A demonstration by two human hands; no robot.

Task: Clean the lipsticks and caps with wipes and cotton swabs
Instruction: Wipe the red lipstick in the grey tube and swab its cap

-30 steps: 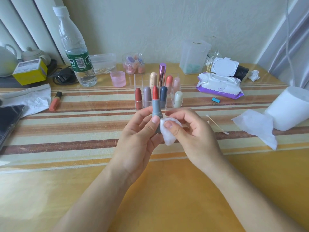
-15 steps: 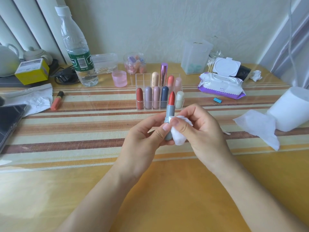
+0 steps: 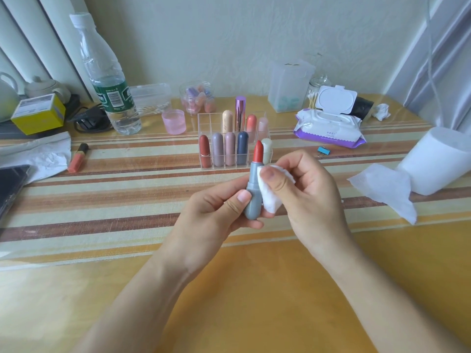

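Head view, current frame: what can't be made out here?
1. Head view: the side of the grey lipstick covered by the white pad, which the right hand pinches against it.
2. Head view: its far side, behind the grip of the left hand.
3. Head view: print on the wipes pack, too small to read.
4. Head view: the dark device, cut off by the left edge.

No legible txt anywhere. Clear plastic water bottle (image 3: 107, 80) w/ green label: barcode + white print, too blurred to read. Yellow cardboard box (image 3: 38, 114): grey top label, illegible. White-and-purple wet-wipe pack (image 3: 328, 128): front print too small.
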